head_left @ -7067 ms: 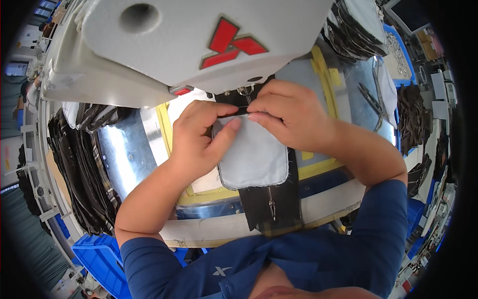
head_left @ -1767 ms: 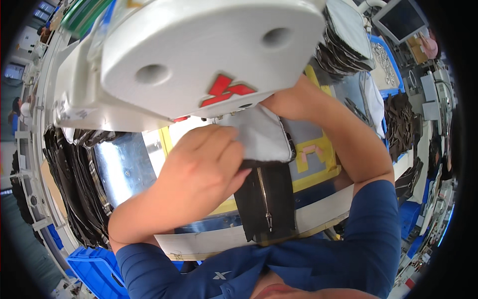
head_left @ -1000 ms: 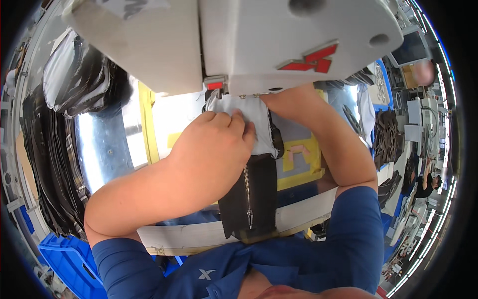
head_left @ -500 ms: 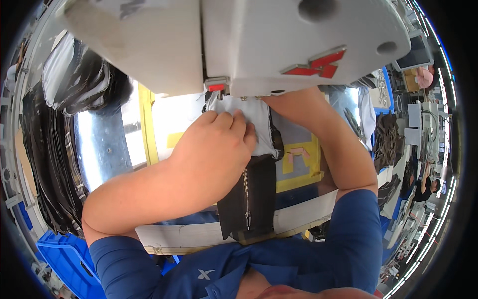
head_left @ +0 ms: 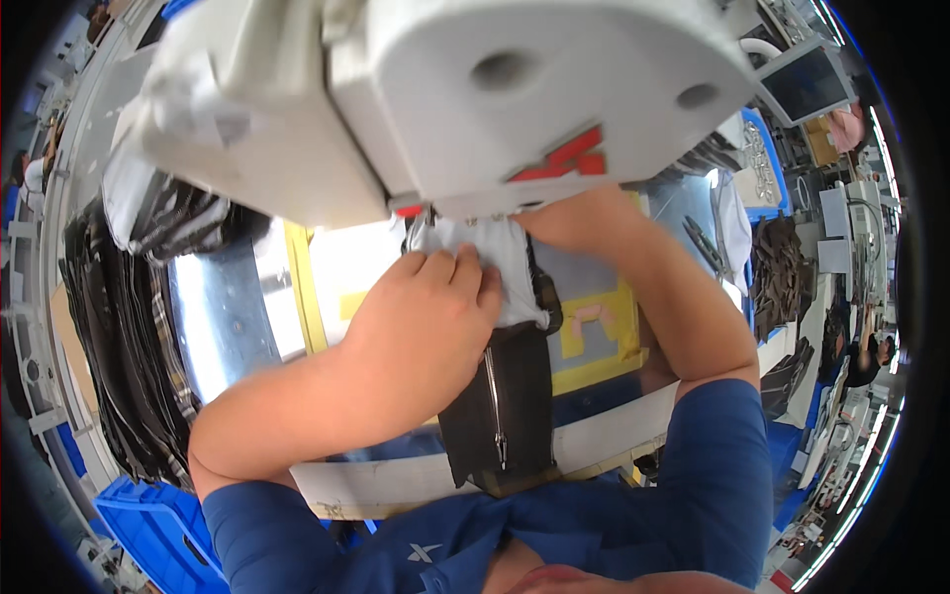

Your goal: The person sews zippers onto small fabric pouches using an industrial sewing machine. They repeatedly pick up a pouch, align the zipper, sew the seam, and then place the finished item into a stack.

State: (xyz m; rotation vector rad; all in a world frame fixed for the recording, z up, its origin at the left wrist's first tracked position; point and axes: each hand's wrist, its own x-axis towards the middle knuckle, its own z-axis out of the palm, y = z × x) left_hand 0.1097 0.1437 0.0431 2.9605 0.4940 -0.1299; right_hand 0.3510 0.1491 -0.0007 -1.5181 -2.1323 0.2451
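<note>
A garment piece lies under the head of a pale sewing machine (head_left: 554, 99), its light grey lining cloth (head_left: 520, 287) uppermost. From it a black fabric strip (head_left: 529, 396) with a metal zipper (head_left: 497, 411) hangs toward me over the table's front edge. My left hand (head_left: 430, 307) rests on the left part of the lining, fingers slightly bent and laid side by side against the cloth; the thumb is hidden. At the right edge of the cloth, close under the machine head, is my right hand (head_left: 569, 223). The machine and the hand itself hide its fingers.
Dark garment pieces (head_left: 124, 366) are stacked at the left, with a bundle of black and white cloth (head_left: 168, 213) behind. Yellow tape (head_left: 594, 374) marks the work surface. A blue crate (head_left: 158, 525) stands low at the left. Scissors (head_left: 703, 243) lie at the right near a blue tray (head_left: 782, 188).
My view has shifted, so the machine head appears farther left and the table lower. Both hands keep nearly the same place on the cloth.
</note>
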